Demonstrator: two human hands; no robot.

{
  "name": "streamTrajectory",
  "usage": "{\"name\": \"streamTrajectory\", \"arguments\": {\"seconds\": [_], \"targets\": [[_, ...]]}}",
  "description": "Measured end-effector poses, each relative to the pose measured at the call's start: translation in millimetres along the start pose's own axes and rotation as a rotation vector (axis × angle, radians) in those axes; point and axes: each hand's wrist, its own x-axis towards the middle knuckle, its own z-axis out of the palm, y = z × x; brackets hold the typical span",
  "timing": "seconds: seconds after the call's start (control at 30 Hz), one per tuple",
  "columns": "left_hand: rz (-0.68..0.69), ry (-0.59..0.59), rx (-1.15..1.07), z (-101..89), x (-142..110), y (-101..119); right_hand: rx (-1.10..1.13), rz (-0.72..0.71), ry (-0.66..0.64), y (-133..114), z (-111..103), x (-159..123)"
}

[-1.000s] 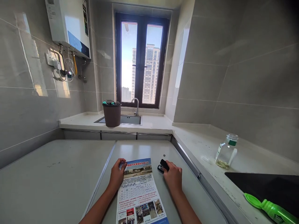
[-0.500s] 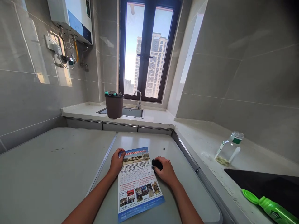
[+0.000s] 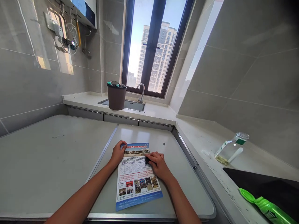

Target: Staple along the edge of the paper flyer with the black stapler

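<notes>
A printed leaflet [image 3: 137,177] with a blue border, text and small photos lies on the pale tabletop. My left hand [image 3: 118,152] pinches its upper left edge between thumb and fingers. At the opposite edge, my right hand [image 3: 158,163] is closed around a small black rounded tool [image 3: 147,160], which overlaps the leaflet's right side. Fingers cover most of that tool, so its exact kind is hard to make out. A tiny dark piece [image 3: 163,143] lies on the table beyond my right hand.
Behind the table [image 3: 58,161], a brown bin [image 3: 116,98] stands by the sink [image 3: 134,105] and faucet [image 3: 141,91]. On the right counter are a glass jar [image 3: 230,149], a black panel [image 3: 261,183] and a green bottle [image 3: 272,208]. A window is ahead.
My right hand has moved left with the black tool, from beside the leaflet's edge to over it. The left hand keeps its hold, and the camera view has tipped downward.
</notes>
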Motion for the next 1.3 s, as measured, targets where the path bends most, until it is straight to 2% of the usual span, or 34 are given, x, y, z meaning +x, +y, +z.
{"name": "streamTrajectory", "arguments": {"seconds": [0.67, 1.3], "targets": [[-0.002, 0.010, -0.011, 2.9, -0.3, -4.1, -0.031, 0.024, -0.017, -6.2, 2.5, 0.5], [-0.023, 0.005, -0.017, 1.7, -2.2, -0.3, -0.102, 0.023, -0.022, 1.1, 4.2, -0.9]]}}
